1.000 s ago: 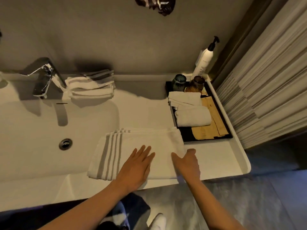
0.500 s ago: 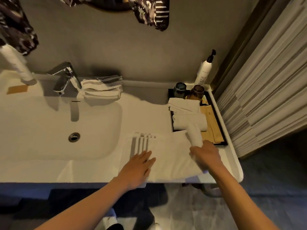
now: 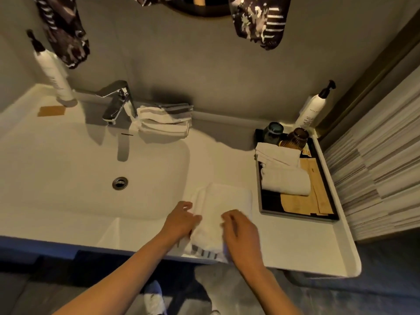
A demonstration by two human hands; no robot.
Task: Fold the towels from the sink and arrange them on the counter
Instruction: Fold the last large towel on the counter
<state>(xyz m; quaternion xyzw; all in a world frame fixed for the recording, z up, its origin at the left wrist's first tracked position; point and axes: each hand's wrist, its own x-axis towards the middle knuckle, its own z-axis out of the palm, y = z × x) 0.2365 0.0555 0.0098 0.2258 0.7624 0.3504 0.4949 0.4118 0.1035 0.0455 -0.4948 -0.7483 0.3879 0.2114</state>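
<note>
**Two hands on a folded towel**

A white cloth towel with grey stripes lies folded on the white desk, between the white sink bowl and a black tray. The left hand has a curled grip on the towel's left edge. The right hand holds its right side, fingers curled.

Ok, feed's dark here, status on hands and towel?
Both hands, left and right, gripping towel mid-fold on counter. Tray close right, not touching.
</note>
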